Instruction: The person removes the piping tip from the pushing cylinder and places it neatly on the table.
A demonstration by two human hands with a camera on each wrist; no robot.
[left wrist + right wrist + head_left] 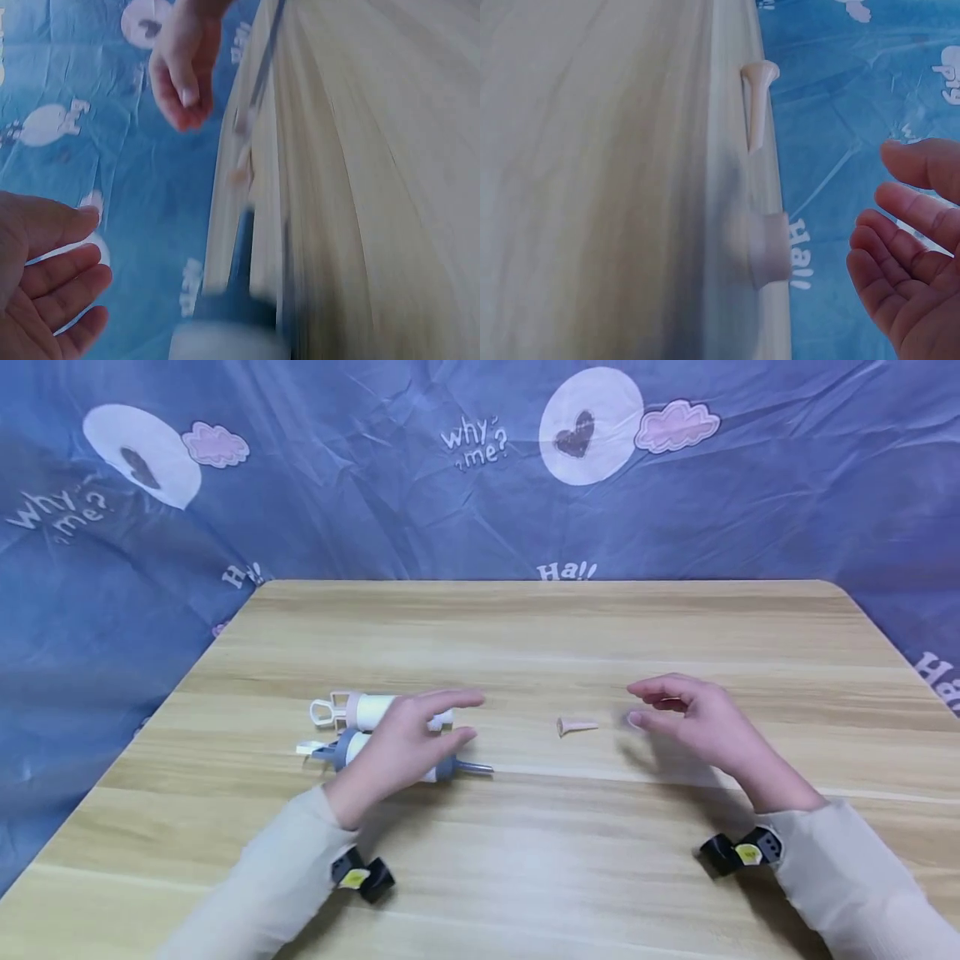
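Observation:
Two white tubes lie side by side at the table's left. The far one (pixel 373 712) has a pale pink collar and a white loop handle; the near one (pixel 356 747) has blue-grey ends and a thin blue-grey nozzle (pixel 474 767). My left hand (pixel 405 735) hovers over them with fingers extended, covering part of both and holding nothing. Mid-table lies a small pale pink nozzle (pixel 576 725) with a flared end. To its right my right hand (pixel 705 722) is held above the table, its fingers loosely bent around nothing. A short pale pink ring-like piece (pixel 772 251) stands near it in the right wrist view.
A light wood-grain table (pixel 525 635) has rounded far corners. Behind and beside it hangs a blue printed cloth (pixel 375 510). Each wrist wears a small black camera, one on the left sleeve (pixel 262 868) and one on the right sleeve (pixel 847 860).

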